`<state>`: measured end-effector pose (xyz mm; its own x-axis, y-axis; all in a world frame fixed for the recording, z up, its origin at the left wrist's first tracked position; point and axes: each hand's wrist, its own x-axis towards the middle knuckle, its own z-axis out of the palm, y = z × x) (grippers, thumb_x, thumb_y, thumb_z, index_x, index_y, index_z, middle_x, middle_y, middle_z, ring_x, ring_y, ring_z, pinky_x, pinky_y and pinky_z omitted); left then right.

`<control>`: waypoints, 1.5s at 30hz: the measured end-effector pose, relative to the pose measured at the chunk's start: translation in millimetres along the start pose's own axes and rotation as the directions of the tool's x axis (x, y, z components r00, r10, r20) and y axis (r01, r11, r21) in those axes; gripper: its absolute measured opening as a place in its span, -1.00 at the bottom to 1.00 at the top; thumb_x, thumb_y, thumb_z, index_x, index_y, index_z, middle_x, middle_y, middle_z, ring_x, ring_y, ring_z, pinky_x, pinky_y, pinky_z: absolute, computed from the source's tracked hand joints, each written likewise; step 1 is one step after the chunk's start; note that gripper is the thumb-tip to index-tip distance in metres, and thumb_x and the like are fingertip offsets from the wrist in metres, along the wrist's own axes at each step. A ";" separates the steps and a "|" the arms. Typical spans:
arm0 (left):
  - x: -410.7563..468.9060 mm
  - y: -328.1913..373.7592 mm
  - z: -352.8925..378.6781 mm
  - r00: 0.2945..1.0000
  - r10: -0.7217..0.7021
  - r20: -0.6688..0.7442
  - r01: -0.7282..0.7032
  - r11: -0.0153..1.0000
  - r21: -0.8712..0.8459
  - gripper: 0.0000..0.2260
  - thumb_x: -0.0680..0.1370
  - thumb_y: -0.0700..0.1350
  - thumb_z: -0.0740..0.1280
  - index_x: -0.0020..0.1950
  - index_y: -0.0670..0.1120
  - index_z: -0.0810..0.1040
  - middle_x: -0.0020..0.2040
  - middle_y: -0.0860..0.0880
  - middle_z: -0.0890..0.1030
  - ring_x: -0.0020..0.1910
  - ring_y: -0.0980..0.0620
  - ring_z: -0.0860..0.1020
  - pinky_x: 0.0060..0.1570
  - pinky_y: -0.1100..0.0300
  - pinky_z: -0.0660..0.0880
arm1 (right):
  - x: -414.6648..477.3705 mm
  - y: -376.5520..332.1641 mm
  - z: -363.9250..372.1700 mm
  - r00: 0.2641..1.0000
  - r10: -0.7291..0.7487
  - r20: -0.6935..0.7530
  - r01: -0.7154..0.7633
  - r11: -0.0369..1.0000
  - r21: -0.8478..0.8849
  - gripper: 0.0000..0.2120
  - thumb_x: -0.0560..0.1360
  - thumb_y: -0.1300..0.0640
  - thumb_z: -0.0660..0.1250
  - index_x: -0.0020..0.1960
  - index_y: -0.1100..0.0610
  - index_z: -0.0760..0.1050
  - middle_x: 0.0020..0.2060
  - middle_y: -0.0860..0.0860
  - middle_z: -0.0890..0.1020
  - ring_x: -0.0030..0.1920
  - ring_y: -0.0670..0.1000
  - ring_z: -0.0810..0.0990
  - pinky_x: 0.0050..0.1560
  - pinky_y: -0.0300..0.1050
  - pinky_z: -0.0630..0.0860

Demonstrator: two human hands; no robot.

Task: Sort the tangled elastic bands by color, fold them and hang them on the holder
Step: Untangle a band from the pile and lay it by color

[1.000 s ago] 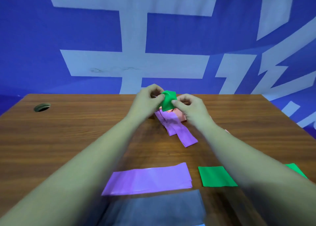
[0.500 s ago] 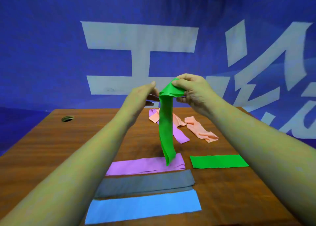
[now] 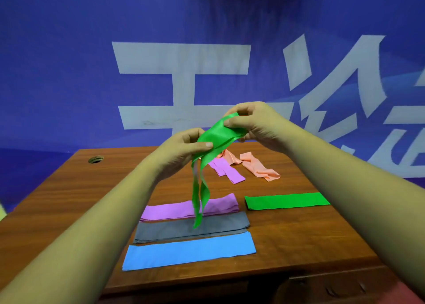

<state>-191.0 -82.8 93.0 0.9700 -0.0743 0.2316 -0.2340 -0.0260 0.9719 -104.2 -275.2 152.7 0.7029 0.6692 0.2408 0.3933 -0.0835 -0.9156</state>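
Blue backdrop cloth [image 3: 69, 73] with big pale characters fills the upper half of the frame. Below it a brown wooden table [image 3: 299, 234] spans the lower half. Both forearms reach in from the bottom corners to the centre. The left hand [image 3: 181, 149] pinches a green elastic band [image 3: 218, 133] between thumb and curled fingers, and the right hand [image 3: 255, 124], slightly higher and to the right, pinches the band's other end. The band is held in the air above the table, its loose tails dangling toward the folded stacks. Lower centre lie three flat folded bands in a column: blue band [image 3: 188, 250] nearest the bottom, grey band [image 3: 190, 230] above it, purple band [image 3: 172, 210] above that. Right of the purple one lies a folded green strip [image 3: 285, 201]. Behind the hands sit a crumpled peach band [image 3: 259, 169] and a loose purple strip [image 3: 227, 170], touching. A small round hole [image 3: 96, 159] marks the table's upper left corner.
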 end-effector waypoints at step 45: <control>40.9 -125.7 82.5 0.930 -0.368 -0.019 0.350 0.866 0.357 -0.88 0.57 -0.14 0.36 0.01 -0.17 0.65 -0.16 -0.05 0.67 -0.18 0.05 0.50 -0.13 0.13 0.38 | -99.3 169.2 -186.6 0.506 0.334 -0.795 -0.543 0.840 0.007 -0.77 0.37 0.26 0.49 -0.30 0.06 0.47 -0.27 0.05 0.59 -0.17 0.09 0.57 -0.14 0.00 0.53</control>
<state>-127.3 -164.8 -23.2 0.9891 -0.0402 -0.1416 0.1135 -0.4040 0.9077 3.1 -493.5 33.9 0.9584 -0.2763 0.0721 -0.0556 -0.4282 -0.9020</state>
